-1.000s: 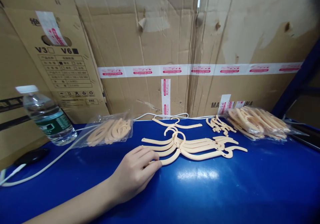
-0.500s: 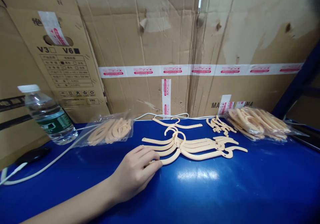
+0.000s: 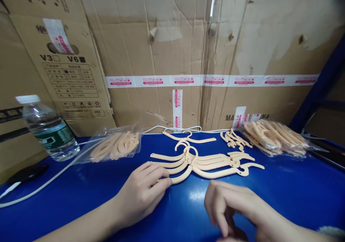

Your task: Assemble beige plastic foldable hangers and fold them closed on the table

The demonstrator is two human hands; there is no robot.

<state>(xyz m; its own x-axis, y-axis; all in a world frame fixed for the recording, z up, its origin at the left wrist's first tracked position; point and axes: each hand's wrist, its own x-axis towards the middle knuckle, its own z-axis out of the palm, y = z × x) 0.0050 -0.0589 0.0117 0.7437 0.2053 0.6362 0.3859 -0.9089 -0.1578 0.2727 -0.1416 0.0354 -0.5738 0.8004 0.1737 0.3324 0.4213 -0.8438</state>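
Several beige plastic folding hangers lie overlapping on the blue table, hooks pointing away from me. My left hand is closed over the left arm of the nearest hanger; the fingertips cover that arm's end. Nearer to me, on the right, my right hand hovers over the table with loosely bent, parted fingers and nothing visible in them. Small curved beige pieces sit at the right ends of the hangers. Behind the group lies a separate beige hanger.
Loose beige hooks lie near a bagged stack of hangers at right. Another clear bag of beige parts is at left, beside a water bottle. A white cable crosses the table. Cardboard stands behind.
My right hand has come into view from the lower right. My left hand stays on the nearest hanger, and the view has tilted slightly.
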